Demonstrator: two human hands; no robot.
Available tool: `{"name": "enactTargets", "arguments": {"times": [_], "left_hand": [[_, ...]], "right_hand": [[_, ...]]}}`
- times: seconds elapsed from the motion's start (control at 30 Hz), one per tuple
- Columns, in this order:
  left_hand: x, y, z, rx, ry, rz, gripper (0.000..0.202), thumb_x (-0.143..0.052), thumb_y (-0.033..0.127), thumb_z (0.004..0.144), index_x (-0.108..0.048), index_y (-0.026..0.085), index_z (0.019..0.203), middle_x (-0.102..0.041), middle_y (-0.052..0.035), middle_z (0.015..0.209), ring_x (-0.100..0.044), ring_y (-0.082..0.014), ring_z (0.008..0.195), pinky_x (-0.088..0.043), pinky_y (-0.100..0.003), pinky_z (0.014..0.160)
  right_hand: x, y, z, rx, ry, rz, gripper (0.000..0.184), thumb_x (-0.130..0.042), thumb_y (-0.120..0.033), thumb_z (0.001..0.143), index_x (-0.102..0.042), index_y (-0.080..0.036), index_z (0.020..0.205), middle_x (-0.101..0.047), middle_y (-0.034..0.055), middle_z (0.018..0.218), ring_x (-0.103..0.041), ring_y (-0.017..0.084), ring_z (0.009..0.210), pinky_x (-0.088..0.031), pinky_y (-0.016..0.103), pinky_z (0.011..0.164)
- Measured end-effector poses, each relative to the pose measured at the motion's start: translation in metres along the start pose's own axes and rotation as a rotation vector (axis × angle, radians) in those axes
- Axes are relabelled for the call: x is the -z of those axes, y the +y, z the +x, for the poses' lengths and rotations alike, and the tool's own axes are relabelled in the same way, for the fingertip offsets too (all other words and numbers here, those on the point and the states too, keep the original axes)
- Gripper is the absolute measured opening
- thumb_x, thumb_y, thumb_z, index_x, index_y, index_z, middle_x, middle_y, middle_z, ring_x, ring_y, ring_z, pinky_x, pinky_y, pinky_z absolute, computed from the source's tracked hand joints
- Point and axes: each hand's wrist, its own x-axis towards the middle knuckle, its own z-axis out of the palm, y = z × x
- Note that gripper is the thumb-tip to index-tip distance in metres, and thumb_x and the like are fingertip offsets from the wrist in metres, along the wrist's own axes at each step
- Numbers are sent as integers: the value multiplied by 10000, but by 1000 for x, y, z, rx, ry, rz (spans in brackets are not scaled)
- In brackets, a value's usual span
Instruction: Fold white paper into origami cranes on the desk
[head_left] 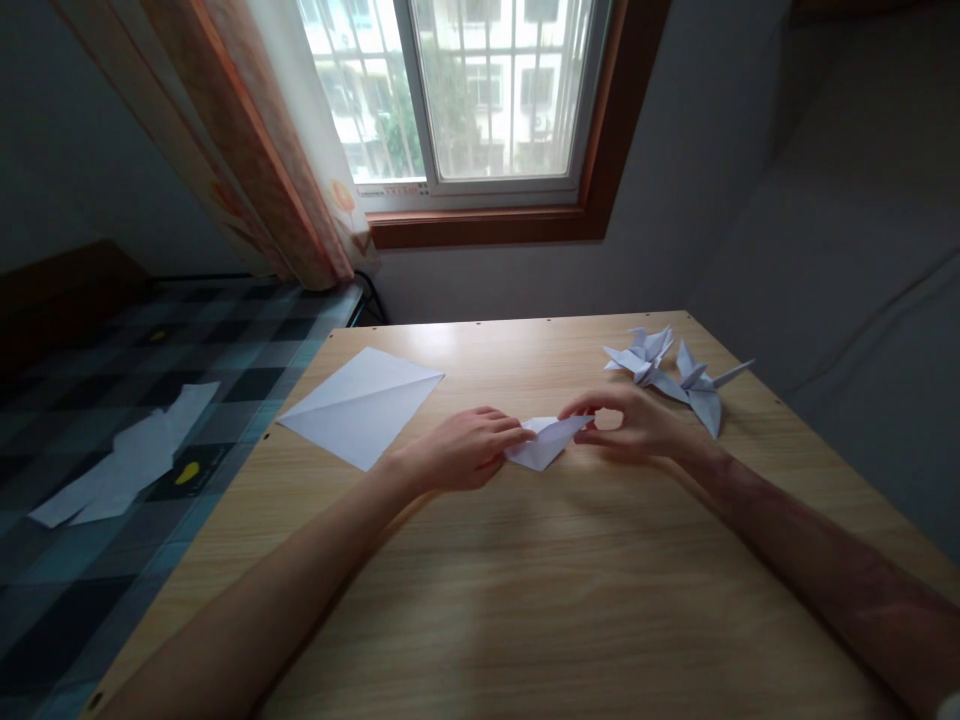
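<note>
A small folded white paper [541,450] is between my two hands over the middle of the table. My left hand [472,447] pinches its left side, with the thumb and fingers closed on the edge. From the right, my right hand [626,422] grips the pointed right corner between thumb and fingertips. Part of the folded paper is covered by my fingers. To the left of my left hand lies a white paper square [364,408] with a diagonal crease. Folded paper cranes [643,355] rest just beyond my right hand, one with a long point sticking out to the right.
The wooden table [480,600] reaches toward a window [502,90] with a brown frame. At the left is a bed with a checked sheet [247,320], bearing white paper pieces [142,460]. A curtain [262,130] hangs beside the window.
</note>
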Motion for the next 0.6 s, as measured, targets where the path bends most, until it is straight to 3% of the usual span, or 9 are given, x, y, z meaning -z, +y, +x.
{"name": "enactTargets", "arguments": {"times": [0.3, 0.43, 0.6], "left_hand": [[-5, -1, -1, 22, 11, 27, 545, -603, 148, 1020, -571, 208, 1561, -762, -132, 1279, -732, -279, 1137, -597, -420, 1002], [-5, -9, -5, -3, 14, 37, 461, -597, 128, 1041, -668, 233, 1485, -751, -127, 1297, -727, -267, 1157, -598, -419, 1030], [-9, -17, -7, -6, 41, 61, 374, -594, 102, 1054, -735, 223, 1378, -758, -114, 1350, -728, -257, 1206, -599, -420, 1064]], "right_hand": [[-11, 7, -6, -46, 26, 147, 256, -857, -389, 950, -832, -203, 1124, -829, 89, 1049, -727, 227, 918, -619, 340, 810], [-19, 5, -9, -56, -8, 214, 284, -864, -421, 942, -820, -207, 1124, -817, 84, 1062, -734, 218, 931, -656, 359, 867], [-29, 10, -5, 59, -29, 26, 296, -832, -325, 978, -812, -229, 1257, -799, 87, 1057, -722, 210, 895, -646, 334, 820]]}}
